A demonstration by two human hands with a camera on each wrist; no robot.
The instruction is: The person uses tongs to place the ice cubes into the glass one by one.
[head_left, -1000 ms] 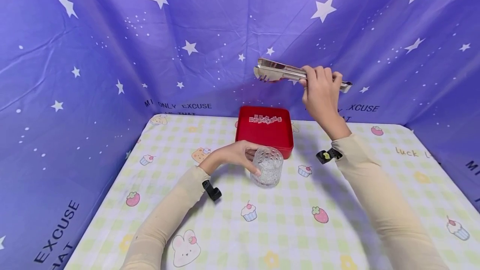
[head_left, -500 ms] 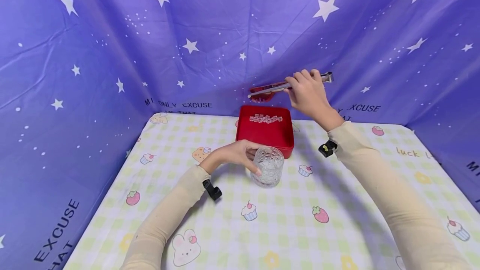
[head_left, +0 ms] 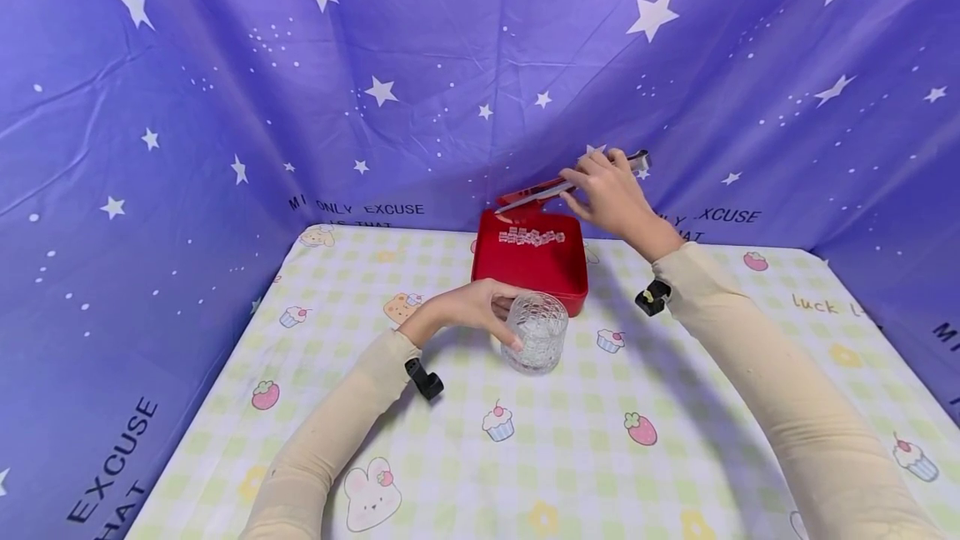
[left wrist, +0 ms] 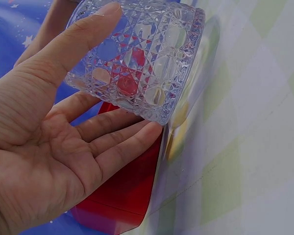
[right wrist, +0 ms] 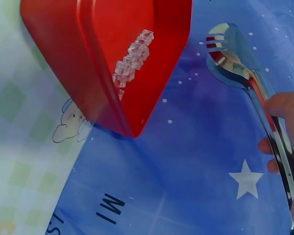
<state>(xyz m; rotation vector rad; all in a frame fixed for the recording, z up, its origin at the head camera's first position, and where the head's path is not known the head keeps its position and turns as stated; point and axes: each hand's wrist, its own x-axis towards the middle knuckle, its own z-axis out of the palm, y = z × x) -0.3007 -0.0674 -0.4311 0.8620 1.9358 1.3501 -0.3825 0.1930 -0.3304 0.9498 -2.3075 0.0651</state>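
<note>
My left hand (head_left: 480, 307) holds a clear cut-glass tumbler (head_left: 536, 336) upright on the table, thumb on its near side. In the left wrist view the thumb lies along the textured glass (left wrist: 147, 54) and the other fingers reach behind it near the base. My right hand (head_left: 611, 194) grips metal serving tongs (right wrist: 269, 117) by the arms. Their head, one side toothed, hangs over the back of a red tray (head_left: 525, 273). Several clear ice cubes (head_left: 531, 237) lie along the tray's far part, just below the tongs' tips.
A checked tablecloth (head_left: 570, 465) with cartoon prints covers the table. Behind the tray rises a blue curtain (head_left: 420, 132) with white stars, close to the tongs. The tumbler stands right in front of the tray's near wall.
My right hand has moved left and down with the tongs, bringing their head from high before the curtain to the tray's back edge. The left hand and tumbler stay put.
</note>
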